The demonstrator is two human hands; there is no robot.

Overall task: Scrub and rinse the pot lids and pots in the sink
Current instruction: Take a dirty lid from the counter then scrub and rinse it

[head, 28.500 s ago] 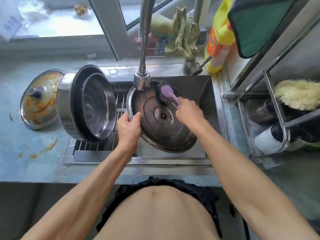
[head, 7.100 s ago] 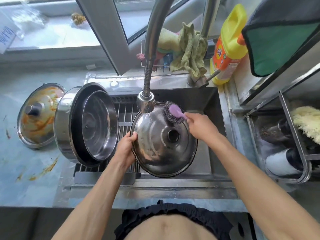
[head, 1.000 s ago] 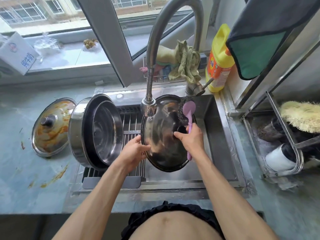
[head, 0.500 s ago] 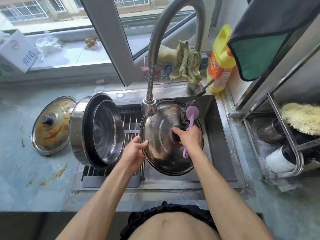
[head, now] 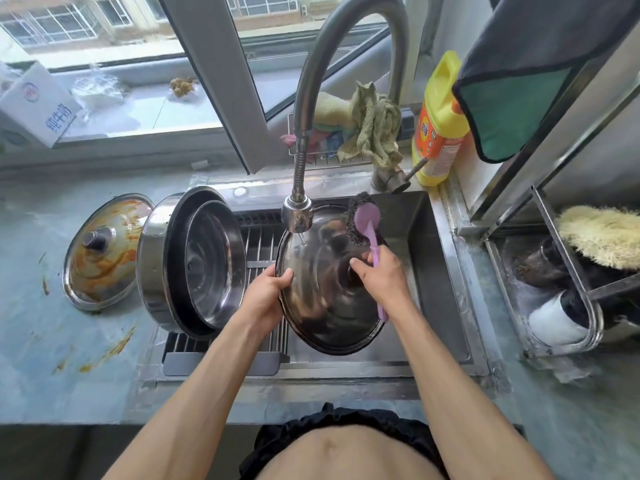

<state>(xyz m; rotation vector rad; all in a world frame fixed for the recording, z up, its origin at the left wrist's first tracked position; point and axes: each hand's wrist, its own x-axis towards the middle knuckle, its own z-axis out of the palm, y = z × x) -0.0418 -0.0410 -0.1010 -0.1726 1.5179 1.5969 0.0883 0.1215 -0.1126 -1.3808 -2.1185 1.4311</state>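
Here left hand (head: 266, 292) grips the tilted lid (head: 325, 292); right hand (head: 379, 275) clasps the brush (head: 369, 230), head pointing away

A yellow plastic detergent bottle with an orange label (head: 439, 126) stands at the counter's back right corner. Beside it a crumpled olive-green cloth (head: 372, 131) hangs over a wire rack. A white carton with blue print (head: 36, 102) sits on the windowsill's left end.
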